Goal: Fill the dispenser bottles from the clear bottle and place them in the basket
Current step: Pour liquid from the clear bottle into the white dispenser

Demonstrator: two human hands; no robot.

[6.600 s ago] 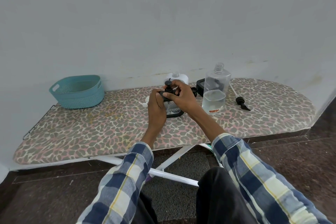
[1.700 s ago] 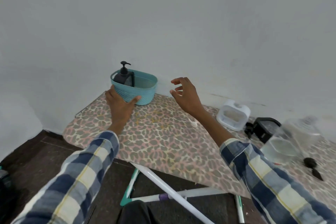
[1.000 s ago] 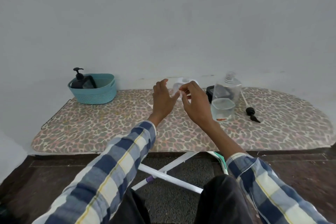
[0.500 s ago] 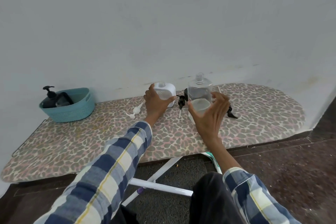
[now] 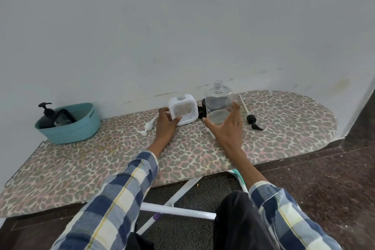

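Note:
A white square dispenser bottle (image 5: 183, 110) with no cap stands at the back of the ironing board (image 5: 85, 160). My left hand (image 5: 166, 124) grips its lower left side. Just to its right stands the clear bottle (image 5: 218, 103), uncapped and about a third full. My right hand (image 5: 227, 126) wraps around its lower part. A teal basket (image 5: 81, 126) at the far left holds a black dispenser bottle (image 5: 48, 119) with its pump on.
A white pump head (image 5: 149, 126) lies left of my left hand. A black pump with its tube (image 5: 252, 121) lies right of the clear bottle. A black object (image 5: 203, 108) sits behind the two bottles. The wall runs close behind the board.
The black dispenser bottle went into the basket and both hands came back to the middle. My left hand now holds the white bottle and my right hand has closed around the clear bottle.

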